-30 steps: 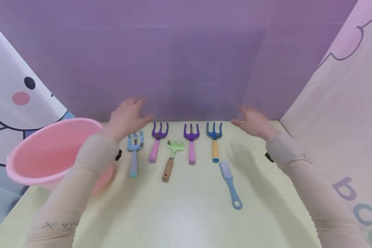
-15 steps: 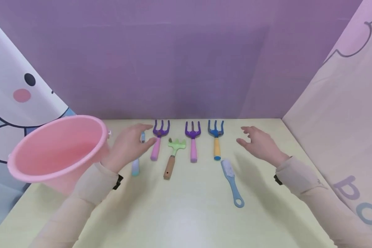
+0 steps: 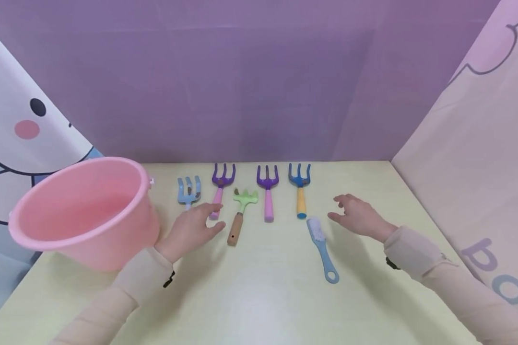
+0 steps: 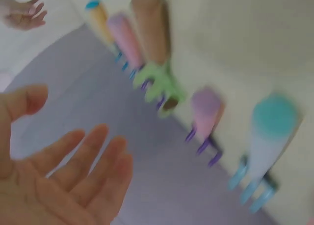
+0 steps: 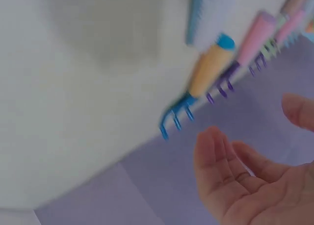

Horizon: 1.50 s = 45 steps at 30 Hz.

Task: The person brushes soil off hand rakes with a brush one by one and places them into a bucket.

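Note:
My left hand [image 3: 192,231] hovers above the table with loose fingers and holds nothing. It covers the handle of a light blue hand rake [image 3: 189,194] in the head view; the left wrist view shows that rake's teal-ended handle [image 4: 274,119]. Beside it lie a purple fork with a pink handle [image 3: 217,196] and a green rake with a brown handle [image 3: 235,229]. My right hand [image 3: 362,218], also holding nothing, is over the table right of a blue-handled brush [image 3: 323,254]. Farther in are another purple fork [image 3: 268,203] and a blue fork with a yellow handle [image 3: 301,201].
A pink bucket [image 3: 125,235] stands at the left, its wide mouth facing up. A purple backdrop [image 3: 259,86] rises behind the table's far edge, and a printed pale sheet [image 3: 479,158] borders the right side.
Both hands have come back from the far edge toward the near side, and lower in view. The light blue rake's head shows again. The tools and bucket lie where they were.

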{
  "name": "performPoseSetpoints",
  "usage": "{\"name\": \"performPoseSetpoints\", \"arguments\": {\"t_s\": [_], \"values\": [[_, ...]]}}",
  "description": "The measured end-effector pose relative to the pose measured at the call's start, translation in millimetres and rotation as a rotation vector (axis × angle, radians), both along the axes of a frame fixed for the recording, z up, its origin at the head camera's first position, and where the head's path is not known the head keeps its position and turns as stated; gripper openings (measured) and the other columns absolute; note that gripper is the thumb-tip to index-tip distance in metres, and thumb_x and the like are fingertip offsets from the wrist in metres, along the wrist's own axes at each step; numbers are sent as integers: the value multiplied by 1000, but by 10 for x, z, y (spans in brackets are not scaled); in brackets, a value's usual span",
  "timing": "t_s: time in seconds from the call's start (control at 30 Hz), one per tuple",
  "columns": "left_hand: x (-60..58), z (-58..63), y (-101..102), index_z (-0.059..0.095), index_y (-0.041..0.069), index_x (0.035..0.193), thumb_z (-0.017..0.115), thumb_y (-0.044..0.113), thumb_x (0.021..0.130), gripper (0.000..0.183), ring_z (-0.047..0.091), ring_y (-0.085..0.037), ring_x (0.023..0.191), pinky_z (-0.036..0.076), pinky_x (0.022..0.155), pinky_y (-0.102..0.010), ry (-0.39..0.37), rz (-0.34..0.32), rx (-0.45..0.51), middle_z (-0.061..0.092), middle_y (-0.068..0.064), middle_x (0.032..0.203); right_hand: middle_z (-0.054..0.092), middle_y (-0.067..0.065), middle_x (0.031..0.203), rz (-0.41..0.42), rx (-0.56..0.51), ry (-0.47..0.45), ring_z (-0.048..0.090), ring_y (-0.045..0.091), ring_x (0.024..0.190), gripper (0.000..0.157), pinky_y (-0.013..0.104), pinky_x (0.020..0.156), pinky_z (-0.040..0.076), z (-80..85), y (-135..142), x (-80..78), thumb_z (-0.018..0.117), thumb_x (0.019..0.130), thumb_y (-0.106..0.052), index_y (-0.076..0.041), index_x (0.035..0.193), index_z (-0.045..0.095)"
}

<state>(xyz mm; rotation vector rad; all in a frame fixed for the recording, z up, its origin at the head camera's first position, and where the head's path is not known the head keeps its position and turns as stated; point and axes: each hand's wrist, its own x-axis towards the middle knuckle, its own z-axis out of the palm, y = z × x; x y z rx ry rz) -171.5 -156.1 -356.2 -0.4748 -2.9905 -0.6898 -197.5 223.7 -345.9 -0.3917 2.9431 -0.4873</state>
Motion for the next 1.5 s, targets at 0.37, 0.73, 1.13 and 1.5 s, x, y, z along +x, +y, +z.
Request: {"name": "performPoseSetpoints", "arguments": {"t_s": [0.37,0.73,1.13,1.5], "values": [[82,-318,87,64,7,109,61,22,84,30,65,-23,91,52,74,-37,62,26,70,69,-7,100,60,17,98,-32,-33,-221,55,23,82,51,37,72,47,-318,12,37,57,86,-27,11,118,49],[164,-415,150,67,10,106,64,25,83,27,64,-24,93,50,78,-41,-23,18,70,68,-5,102,59,12,94,-62,-48,-319,51,20,80,45,34,71,46,-507,-84,164,61,84,-25,9,113,53],[233,-458,188,70,14,98,64,23,83,18,64,-21,90,50,76,-38,-19,18,87,69,0,96,50,4,70,-159,-46,-330,44,16,63,28,24,53,36,-499,-288,271,68,76,-24,-3,83,52],[250,-468,167,69,14,98,63,23,83,18,63,-21,91,50,78,-38,-24,11,106,69,0,97,56,7,77,-159,-14,-289,51,17,67,26,26,57,43,-542,-348,299,69,72,-14,1,88,55]]}}
